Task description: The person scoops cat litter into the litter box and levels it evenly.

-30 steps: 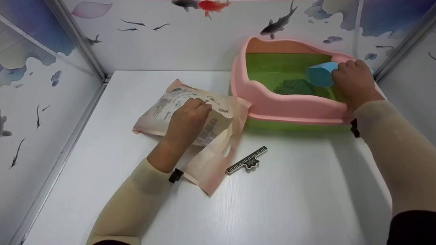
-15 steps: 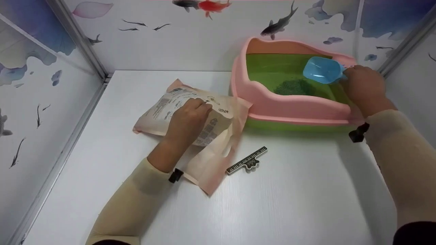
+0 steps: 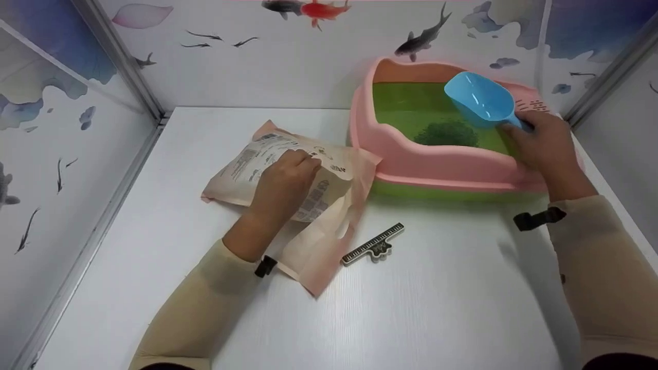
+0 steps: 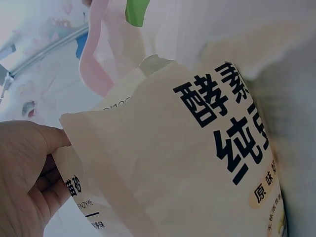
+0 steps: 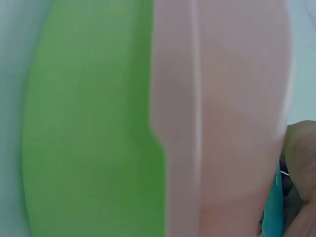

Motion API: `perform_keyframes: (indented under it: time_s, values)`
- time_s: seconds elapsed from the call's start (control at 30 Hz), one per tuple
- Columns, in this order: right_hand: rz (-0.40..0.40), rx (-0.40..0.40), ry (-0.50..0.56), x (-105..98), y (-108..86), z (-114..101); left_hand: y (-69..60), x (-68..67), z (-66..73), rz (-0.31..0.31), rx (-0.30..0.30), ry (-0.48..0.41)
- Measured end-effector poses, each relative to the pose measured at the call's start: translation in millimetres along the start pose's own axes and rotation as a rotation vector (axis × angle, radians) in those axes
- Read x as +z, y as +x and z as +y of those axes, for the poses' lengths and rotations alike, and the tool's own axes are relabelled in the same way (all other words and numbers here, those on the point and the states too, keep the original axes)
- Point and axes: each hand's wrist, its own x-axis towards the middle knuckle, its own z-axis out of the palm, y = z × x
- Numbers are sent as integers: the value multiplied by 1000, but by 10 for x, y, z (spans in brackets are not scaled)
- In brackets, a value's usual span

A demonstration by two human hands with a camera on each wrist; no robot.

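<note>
My left hand (image 3: 285,185) pinches the edge of a pale pink printed bag (image 3: 226,177), which lies on its side with its mouth towards the litter box. In the left wrist view, the thumb and fingers of that hand (image 4: 24,173) hold the rim of the bag (image 4: 148,153). My right hand (image 3: 550,149) grips the handle of a blue scoop (image 3: 480,100) above the right part of a pink and green litter box (image 3: 442,164). The scoop's bowl looks empty. Dark green granules (image 3: 447,132) lie in a heap on the box floor.
A black and white clip (image 3: 374,244) lies on the white table (image 3: 411,308), just right of the bag's open end. Behind the table stands a wall (image 3: 216,67) with painted fish, and side panels close off the left and right.
The scoop has turned from tipped over the heap to bowl upwards, rising out of the box. My right hand has shifted right and towards me. My left hand and the bag stay still.
</note>
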Motion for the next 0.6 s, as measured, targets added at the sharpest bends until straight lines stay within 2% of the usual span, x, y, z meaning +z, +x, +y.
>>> perform_keyframes:
  time_s: [0.23,0.4,0.6]
  values:
    - [44,8,74,9,-160,-181,-14,8,-2,-3,-5,-16]
    - [91,0,181,58,-280,-330,-15,9,-11,-11,-12,-19]
    - [105,-74,245,106,-434,-514,-11,5,-14,-3,-7,-11]
